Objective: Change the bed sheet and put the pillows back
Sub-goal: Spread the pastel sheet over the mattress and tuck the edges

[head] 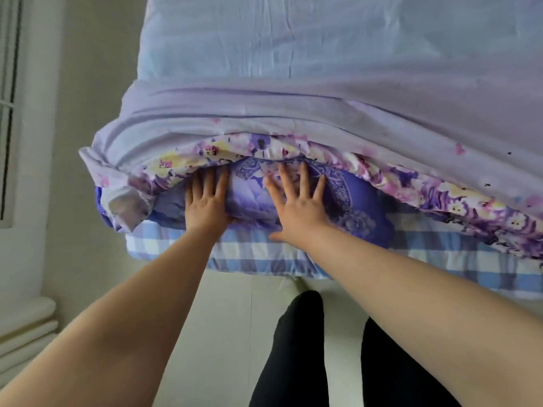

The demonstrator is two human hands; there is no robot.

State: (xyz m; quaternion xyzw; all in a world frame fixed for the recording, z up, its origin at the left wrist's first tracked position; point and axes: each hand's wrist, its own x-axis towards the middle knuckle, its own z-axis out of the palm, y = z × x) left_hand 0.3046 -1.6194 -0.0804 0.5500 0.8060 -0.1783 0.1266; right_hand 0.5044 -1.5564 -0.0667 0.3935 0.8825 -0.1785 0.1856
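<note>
Both hands lie flat on a blue-violet patterned pillow (pixel 346 207) at the near edge of the bed. The left hand (pixel 205 205) presses the pillow's left part with its fingers straight and close together, the fingertips slipping under the hem of a floral sheet (pixel 396 183). The right hand (pixel 296 207) rests on the middle of the pillow with fingers straight and spread wide, thumb out toward the bed's edge; neither hand grips anything.

The floral sheet, printed with purple, pink and yellow flowers, is folded back in a thick bunch across the bed just above the pillow, its plain lilac underside (pixel 293 113) facing up. Its left end hangs in a loose twist over the bed's corner. Beyond the bunch, a pale blue sheet (pixel 279 36) covers the far part of the bed, lightly creased.

Under the pillow, a blue and white checked mattress pad (pixel 264 254) shows along the near edge of the bed. The person's legs in black trousers (pixel 296 348) stand on a pale floor (pixel 223 318) right against the bed. At the left stands a white radiator (pixel 26 321) under a window (pixel 8 107)
</note>
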